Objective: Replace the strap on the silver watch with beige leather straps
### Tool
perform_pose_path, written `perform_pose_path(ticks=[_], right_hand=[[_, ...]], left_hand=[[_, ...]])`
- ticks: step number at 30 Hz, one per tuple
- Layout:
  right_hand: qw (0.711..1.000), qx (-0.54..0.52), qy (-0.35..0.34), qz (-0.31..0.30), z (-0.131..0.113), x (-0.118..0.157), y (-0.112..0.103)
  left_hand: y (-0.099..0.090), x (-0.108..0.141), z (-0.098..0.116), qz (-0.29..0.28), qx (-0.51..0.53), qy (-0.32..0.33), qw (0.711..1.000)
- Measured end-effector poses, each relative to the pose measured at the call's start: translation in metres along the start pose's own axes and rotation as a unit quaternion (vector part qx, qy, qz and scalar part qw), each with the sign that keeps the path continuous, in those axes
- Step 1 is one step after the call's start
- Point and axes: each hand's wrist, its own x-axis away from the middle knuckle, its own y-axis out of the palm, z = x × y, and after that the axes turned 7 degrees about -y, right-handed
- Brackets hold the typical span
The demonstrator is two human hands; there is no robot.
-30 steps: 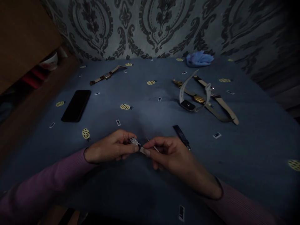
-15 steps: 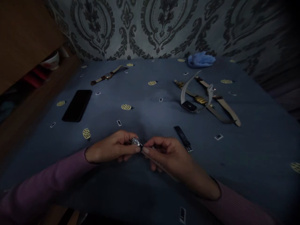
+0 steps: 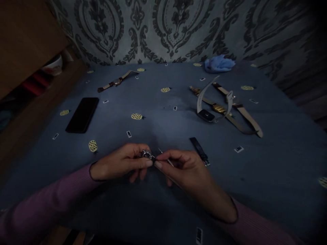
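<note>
Between thumb and fingers, my left hand [image 3: 125, 161] grips a small round silver watch case [image 3: 146, 154]. My right hand [image 3: 184, 166] pinches a dark piece at the right edge of the case, too small to make out well. A thin metal tool [image 3: 167, 158] also lies in my right hand, its pointed tip sticking up past the index finger. The fingertips of both hands nearly touch. Just beyond my right hand, a dark strap piece with a buckle [image 3: 198, 149] rests on the table.
On the blue patterned tablecloth [image 3: 158, 129] are a black phone [image 3: 82, 115] at left and a brown-strapped watch [image 3: 117, 82] behind it. At right lie a smartwatch [image 3: 206, 115], a gold watch [image 3: 219, 108] and a light-strapped watch [image 3: 246, 117]. A blue cloth [image 3: 219, 64] sits near the wall.
The watch case has tilted slightly in my left hand. The metal tool's tip now shows more clearly above my right fingers, and my right hand has turned a little.
</note>
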Motion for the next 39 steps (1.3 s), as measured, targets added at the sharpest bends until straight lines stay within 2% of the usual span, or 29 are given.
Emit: perform_pose_path(ticks=[9, 23, 28, 34, 39], right_hand=[[0.998, 0.052, -0.029, -0.003, -0.0017, 0.0008, -0.0019], [0.998, 0.044, -0.037, -0.016, -0.002, -0.0004, -0.0003], [0.998, 0.052, -0.026, -0.015, 0.002, 0.0009, -0.0001], [1.0, 0.029, 0.009, 0.0, 0.0038, -0.0013, 0.0028], [1.0, 0.001, 0.0, 0.007, 0.003, -0.0017, 0.0039]], left_hand=[[0.0024, 0.0004, -0.0018, 0.015, 0.006, 0.009, 1.0], [0.0045, -0.0027, -0.0081, 0.036, 0.006, 0.021, 0.999], [0.0035, -0.0024, -0.0076, 0.026, -0.02, 0.006, 0.999], [0.0029, -0.003, -0.0072, 0.018, -0.018, 0.016, 1.0], [0.0048, -0.0021, -0.0042, 0.029, -0.022, 0.009, 0.999]])
